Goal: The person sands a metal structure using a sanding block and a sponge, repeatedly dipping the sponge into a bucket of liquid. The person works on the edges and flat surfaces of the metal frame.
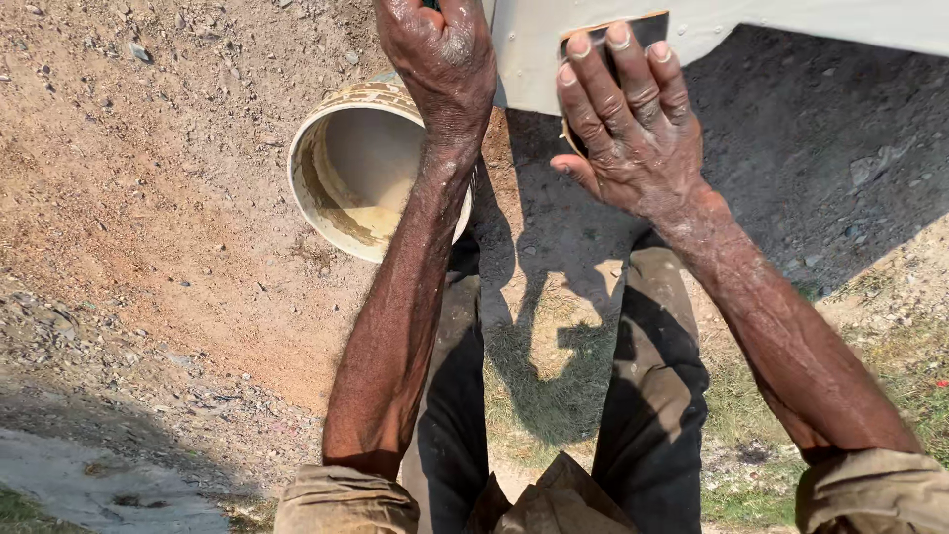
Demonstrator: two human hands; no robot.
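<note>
A dark sanding sheet (647, 35) is pressed flat against the pale panel (811, 25) at the far right by the right hand (633, 129), fingers spread over it. The panel's left edge is gripped by the left hand (440, 59), curled shut. A dirty bucket (331, 178) stands on the dirt (148, 198), just left of the left forearm.

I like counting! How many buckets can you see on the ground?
1: the round bucket sits on the dirt, just beside the left hand. Others may be hidden.
</note>
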